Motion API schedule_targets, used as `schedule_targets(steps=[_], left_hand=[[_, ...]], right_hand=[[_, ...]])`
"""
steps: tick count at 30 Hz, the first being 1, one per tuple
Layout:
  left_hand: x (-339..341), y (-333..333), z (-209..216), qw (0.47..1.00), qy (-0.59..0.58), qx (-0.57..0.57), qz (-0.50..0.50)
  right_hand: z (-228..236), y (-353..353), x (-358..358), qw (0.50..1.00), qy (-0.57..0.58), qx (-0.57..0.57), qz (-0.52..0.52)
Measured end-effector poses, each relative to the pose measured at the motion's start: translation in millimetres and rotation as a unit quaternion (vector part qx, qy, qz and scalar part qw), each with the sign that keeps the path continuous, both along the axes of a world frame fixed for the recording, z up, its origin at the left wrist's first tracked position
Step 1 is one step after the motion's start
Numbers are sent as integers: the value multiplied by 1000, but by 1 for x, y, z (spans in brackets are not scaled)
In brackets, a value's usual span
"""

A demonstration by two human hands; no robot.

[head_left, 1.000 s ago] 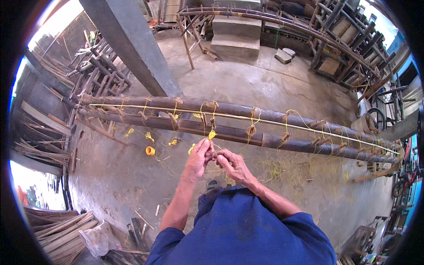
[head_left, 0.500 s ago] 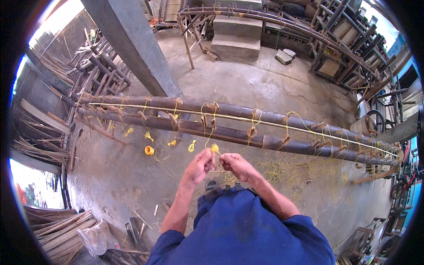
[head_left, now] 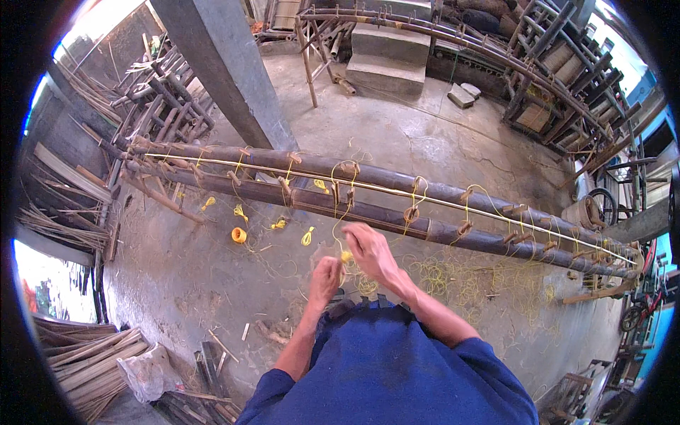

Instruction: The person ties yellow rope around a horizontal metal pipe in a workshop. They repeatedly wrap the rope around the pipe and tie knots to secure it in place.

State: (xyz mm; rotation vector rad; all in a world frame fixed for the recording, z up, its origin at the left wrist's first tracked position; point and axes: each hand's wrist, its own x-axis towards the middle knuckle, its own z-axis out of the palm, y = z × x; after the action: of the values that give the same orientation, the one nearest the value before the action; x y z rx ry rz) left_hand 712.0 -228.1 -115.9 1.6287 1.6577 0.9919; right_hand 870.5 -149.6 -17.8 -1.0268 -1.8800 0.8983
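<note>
As both pinch it, yellow string (head_left: 345, 256) between left hand (head_left: 325, 276), right hand (head_left: 368, 249)

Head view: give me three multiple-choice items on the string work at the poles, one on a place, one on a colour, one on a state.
1. Where does the small string spool lie?
A. on the concrete floor to the person's left
B. on top of the poles
C. on the steps

2. What colour is the string between the hands?
A. blue
B. yellow
C. white

3. How are the two long dark poles placed?
A. standing upright
B. stacked against the pillar
C. lying side by side across the floor

Answers: 1 A, the spool sits on bare floor below the poles. 2 B, the left hand and right hand pinch yellow string. 3 C, the poles run level in front of the person.
</note>
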Motion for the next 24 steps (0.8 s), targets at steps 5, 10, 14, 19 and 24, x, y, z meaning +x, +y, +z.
schedule_targets(steps=[5, 10, 14, 19, 24], left_hand=[[-13, -15, -55, 969, 73, -31, -234], [-11, -35, -45, 971, 31, -98, -217], [-11, -37, -37, 950, 78, -165, -251], [-15, -31, -55, 949, 75, -130, -277], [-6, -30, -3, 933, 55, -248, -254]], right_hand=[[-35, 53, -58, 994, -85, -15, -74], [-39, 67, -62, 992, -86, -40, -79], [-7, 72, -69, 997, 47, 36, -44], [15, 130, -56, 845, 459, -256, -99], [-20, 156, 8, 611, 677, -366, -185]])
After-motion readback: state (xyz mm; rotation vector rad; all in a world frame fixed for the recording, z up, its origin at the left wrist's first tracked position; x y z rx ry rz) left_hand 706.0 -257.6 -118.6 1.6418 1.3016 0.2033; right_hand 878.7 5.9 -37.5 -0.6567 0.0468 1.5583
